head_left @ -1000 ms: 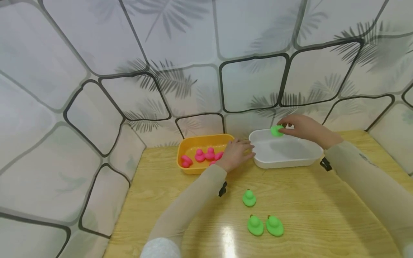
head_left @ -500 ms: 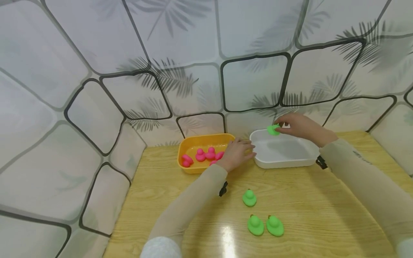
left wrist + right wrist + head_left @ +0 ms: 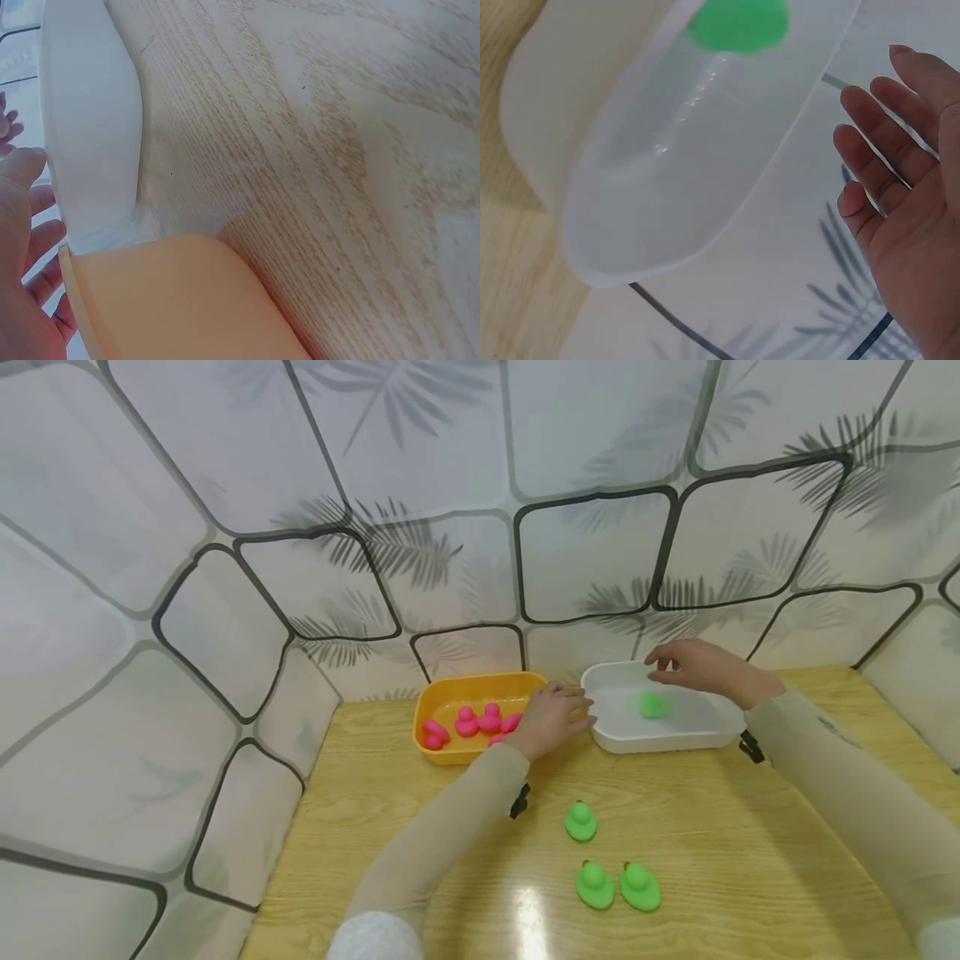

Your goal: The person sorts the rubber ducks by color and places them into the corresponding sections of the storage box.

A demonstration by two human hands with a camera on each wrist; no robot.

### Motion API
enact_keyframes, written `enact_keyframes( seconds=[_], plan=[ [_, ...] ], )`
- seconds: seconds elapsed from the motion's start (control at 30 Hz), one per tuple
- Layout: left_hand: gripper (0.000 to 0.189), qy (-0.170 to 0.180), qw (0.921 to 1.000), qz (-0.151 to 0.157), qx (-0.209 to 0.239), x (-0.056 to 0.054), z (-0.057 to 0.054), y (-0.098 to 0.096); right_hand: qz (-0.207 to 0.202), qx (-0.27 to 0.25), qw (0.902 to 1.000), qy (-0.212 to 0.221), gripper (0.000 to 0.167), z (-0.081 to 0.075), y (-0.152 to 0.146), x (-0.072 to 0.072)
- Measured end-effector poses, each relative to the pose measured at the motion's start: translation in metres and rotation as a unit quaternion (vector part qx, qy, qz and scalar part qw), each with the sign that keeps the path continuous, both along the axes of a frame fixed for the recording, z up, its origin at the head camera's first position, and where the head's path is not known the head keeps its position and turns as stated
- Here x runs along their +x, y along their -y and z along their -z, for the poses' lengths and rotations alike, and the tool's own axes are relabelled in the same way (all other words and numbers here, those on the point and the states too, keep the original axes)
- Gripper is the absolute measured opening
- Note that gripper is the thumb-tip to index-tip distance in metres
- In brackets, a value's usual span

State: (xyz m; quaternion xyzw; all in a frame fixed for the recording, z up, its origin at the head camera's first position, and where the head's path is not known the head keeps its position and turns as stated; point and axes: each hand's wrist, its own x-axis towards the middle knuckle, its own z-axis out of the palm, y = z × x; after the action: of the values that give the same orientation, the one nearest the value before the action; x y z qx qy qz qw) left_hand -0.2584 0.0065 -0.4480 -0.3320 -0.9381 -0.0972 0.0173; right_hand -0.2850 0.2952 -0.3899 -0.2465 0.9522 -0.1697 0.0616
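Observation:
A green toy duck (image 3: 654,705) is inside the white tub (image 3: 615,727), blurred in the head view. Over the tub's back rim my right hand (image 3: 701,668) hovers with nothing in its fingers, which look relaxed in the right wrist view. My left hand (image 3: 553,717) reaches across the gap between the white tub and the orange tub (image 3: 450,758), fingers spread, fingertips right at the white tub's left rim. Several pink toy ducks (image 3: 467,722) lie in the orange tub, some partly hidden by my left hand.
Nearer to me on the wooden table (image 3: 360,827) sit three more green ducks, a lone duck (image 3: 581,822) and a pair with a left duck (image 3: 595,885) and a right duck (image 3: 640,887). A patterned wall (image 3: 465,568) rises right behind both tubs.
The green duck that my right hand pinched above the white tub has been let go and is now down inside it. My left hand has stayed in place.

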Motion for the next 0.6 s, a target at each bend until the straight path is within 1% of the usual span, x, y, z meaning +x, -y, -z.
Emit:
enact_keyframes(
  seconds=[0.13, 0.23, 0.4, 0.6],
  plan=[
    [0.040, -0.020, 0.9998, 0.003, 0.004, -0.001, 0.002, 0.000, 0.010, -0.012, 0.9998, 0.012, 0.031, 0.005, -0.007, 0.004],
    [0.039, -0.031, 0.9995, 0.005, 0.007, -0.001, 0.004, 0.000, 0.008, -0.018, 0.9998, 0.003, 0.030, 0.004, -0.010, 0.008],
    [0.040, -0.025, 0.9997, 0.002, 0.004, -0.002, 0.006, 0.000, -0.002, -0.011, 0.9997, -0.021, 0.027, 0.001, -0.010, 0.017],
    [0.041, -0.021, 0.9998, 0.000, 0.004, -0.002, 0.007, 0.000, -0.023, -0.002, 0.9987, -0.045, 0.025, 0.000, -0.007, 0.030]
  ],
)
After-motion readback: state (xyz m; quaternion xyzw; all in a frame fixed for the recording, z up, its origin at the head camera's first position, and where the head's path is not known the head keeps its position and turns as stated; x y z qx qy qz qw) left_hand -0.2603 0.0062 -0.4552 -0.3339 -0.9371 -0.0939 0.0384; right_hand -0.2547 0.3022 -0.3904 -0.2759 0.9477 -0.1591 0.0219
